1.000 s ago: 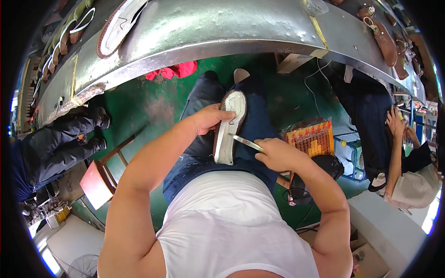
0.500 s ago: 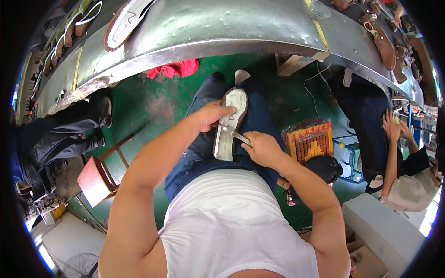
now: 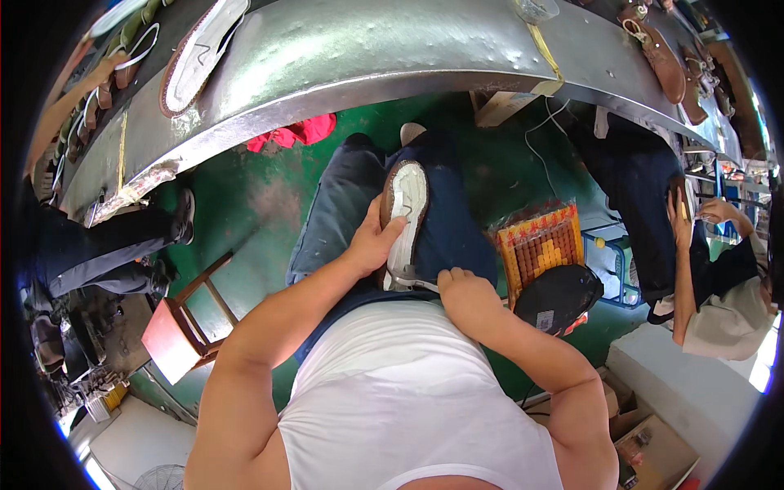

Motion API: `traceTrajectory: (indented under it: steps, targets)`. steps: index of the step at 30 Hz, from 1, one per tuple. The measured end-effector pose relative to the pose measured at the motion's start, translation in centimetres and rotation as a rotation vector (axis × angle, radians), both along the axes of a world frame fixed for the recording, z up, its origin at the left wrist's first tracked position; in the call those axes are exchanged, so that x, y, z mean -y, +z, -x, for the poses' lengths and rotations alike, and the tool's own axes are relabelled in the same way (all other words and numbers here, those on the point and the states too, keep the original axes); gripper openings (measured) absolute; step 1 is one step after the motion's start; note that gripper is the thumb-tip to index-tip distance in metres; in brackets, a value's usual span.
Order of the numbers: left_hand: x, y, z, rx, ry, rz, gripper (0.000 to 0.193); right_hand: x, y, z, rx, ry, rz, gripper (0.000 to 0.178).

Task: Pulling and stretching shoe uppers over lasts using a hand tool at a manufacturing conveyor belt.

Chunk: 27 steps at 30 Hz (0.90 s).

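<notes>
A: What are you handling?

B: I'm holding a shoe (image 3: 418, 192); it's lying sole up along my thighs, its white underside showing inside a brown rim.

A: And your fingers?

B: Those of my left hand (image 3: 371, 247) are grasping the shoe from its 8 o'clock side, the thumb resting across the white. Those of my right hand (image 3: 467, 296), at 5 o'clock, are closing around the handle of a metal tool (image 3: 420, 283). Its head is meeting the shoe's 6 o'clock end, though I'm not making out whether it's gripping anything there.

A: What's surrounding you?

B: A red cloth (image 3: 296, 133) is lying on the green floor (image 3: 253, 192) at 10 o'clock. A beaded mat (image 3: 535, 255) is leaning between 3 and 4, a black round item (image 3: 555, 302) covering its lower corner. A red-topped stool (image 3: 170, 339) is standing at 8.

A: Farther out?

B: The metal desk (image 3: 392, 45) is curving across 12 o'clock, carrying another white-bottomed shoe (image 3: 196, 69) at 10 and a brown shoe (image 3: 663, 65) at 2. A co-worker's hand (image 3: 679, 222) is reaching in at 3.
</notes>
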<state>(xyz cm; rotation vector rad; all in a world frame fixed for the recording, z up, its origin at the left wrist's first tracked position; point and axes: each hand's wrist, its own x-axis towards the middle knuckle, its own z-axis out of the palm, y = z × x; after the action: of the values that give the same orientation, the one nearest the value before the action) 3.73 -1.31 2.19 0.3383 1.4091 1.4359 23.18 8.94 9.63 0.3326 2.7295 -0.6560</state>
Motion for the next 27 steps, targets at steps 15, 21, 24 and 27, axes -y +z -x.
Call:
traceTrajectory:
  steps: [15,21,24,27]
  targets:
    - [3.4,-1.1,-1.2,-0.404,-0.2,0.133,0.094,-9.7,0.3,2.4,0.73,-0.167,0.998,0.03]
    - [3.5,-0.1,-1.1,-0.501,-0.258,0.126,0.106,-3.7,-1.0,4.3,-0.028,-0.23,0.474,0.033]
    - [4.2,-0.3,0.9,-0.476,-0.276,0.06,0.107,-3.3,-3.1,3.9,-0.118,-0.054,0.145,0.033]
    - [4.0,6.3,2.9,-0.024,-0.201,-0.105,0.09,-5.4,-3.2,2.8,-0.071,-0.301,0.518,0.036]
